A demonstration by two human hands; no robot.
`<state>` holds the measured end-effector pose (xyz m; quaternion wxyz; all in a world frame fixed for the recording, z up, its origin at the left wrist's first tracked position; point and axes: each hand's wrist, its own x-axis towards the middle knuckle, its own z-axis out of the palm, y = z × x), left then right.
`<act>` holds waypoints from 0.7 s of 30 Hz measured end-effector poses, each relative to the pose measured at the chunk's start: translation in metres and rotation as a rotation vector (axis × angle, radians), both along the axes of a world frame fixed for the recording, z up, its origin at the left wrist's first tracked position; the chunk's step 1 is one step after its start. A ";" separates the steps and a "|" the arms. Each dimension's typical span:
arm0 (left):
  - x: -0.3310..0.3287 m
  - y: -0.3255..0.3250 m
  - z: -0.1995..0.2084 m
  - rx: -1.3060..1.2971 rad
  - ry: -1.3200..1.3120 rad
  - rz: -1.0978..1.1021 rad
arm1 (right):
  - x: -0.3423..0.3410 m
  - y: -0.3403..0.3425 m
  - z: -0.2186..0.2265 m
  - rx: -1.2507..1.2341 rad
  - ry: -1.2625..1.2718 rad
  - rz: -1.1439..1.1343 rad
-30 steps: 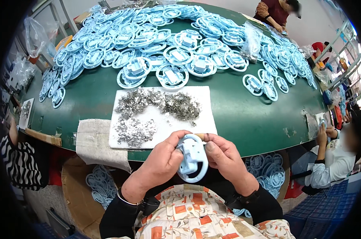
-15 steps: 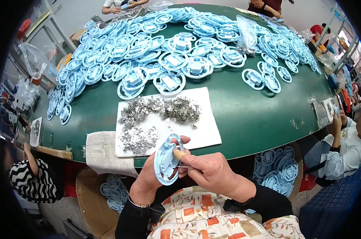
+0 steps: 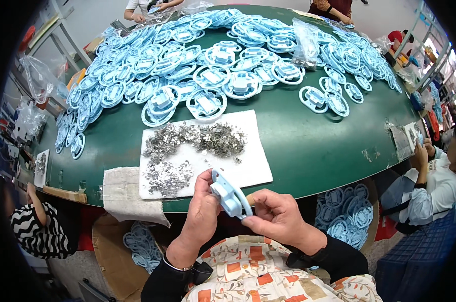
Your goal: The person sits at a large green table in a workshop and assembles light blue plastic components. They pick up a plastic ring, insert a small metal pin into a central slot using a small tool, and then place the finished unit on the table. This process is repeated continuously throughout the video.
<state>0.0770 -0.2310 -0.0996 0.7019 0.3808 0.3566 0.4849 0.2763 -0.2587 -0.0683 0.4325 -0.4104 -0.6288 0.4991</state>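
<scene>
A light-blue oval plastic part, a ring with a raised box-shaped housing, is held up above the table's near edge. My left hand grips its left side. At the lower right rim, my right hand pinches it between thumb and fingers; a tan wrap covers one fingertip. Just beyond lies a white board bearing heaps of small shiny metal pieces. Whether a metal piece is in my right fingers, I cannot make out.
Many similar blue parts are piled across the green table. A pale cloth hangs over its near edge. Boxes of blue parts stand below on both sides. Other people work around the table, one at the right.
The blue part has been turned, its housing now facing left and down. My right hand has moved from the housing to the lower right rim. The view has shifted slightly.
</scene>
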 end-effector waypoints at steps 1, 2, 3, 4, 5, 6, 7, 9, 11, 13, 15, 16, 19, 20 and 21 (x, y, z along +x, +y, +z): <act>0.000 -0.002 0.004 -0.001 0.063 -0.002 | 0.001 -0.001 0.000 -0.025 0.038 -0.049; 0.001 -0.004 0.008 0.000 0.124 -0.007 | 0.009 -0.001 -0.002 -0.059 0.046 -0.070; -0.003 -0.006 0.016 0.029 0.203 -0.054 | 0.016 0.001 0.001 -0.099 0.048 -0.064; -0.008 -0.005 0.021 0.116 0.279 -0.058 | 0.023 0.005 0.005 -0.138 0.050 -0.057; -0.012 -0.004 0.025 0.199 0.355 -0.064 | 0.031 0.008 0.006 -0.205 -0.023 -0.013; -0.014 -0.003 0.030 0.282 0.430 -0.068 | 0.030 0.010 0.009 -0.204 -0.035 0.033; -0.012 0.000 0.041 0.307 0.505 -0.101 | 0.028 0.010 0.012 -0.203 -0.049 0.072; -0.012 0.008 0.056 0.409 0.634 -0.253 | 0.026 0.014 0.015 -0.195 -0.119 0.188; -0.012 0.011 0.055 0.365 0.606 -0.285 | 0.025 0.024 0.008 -0.127 -0.124 0.141; -0.012 0.012 0.044 0.301 0.567 -0.203 | 0.023 0.040 0.020 -0.048 -0.204 0.019; -0.015 0.014 0.032 0.188 0.512 -0.170 | 0.025 0.068 0.013 0.099 -0.401 -0.164; -0.016 0.015 0.024 0.134 0.483 -0.158 | 0.025 0.082 0.004 0.224 -0.453 -0.244; -0.018 0.015 0.008 0.101 0.460 -0.131 | 0.022 0.114 -0.012 0.351 -0.538 -0.271; -0.018 0.015 0.005 0.100 0.455 -0.128 | 0.021 0.120 -0.011 0.355 -0.612 -0.252; -0.018 0.016 0.004 0.085 0.440 -0.131 | 0.021 0.126 -0.011 0.358 -0.685 -0.232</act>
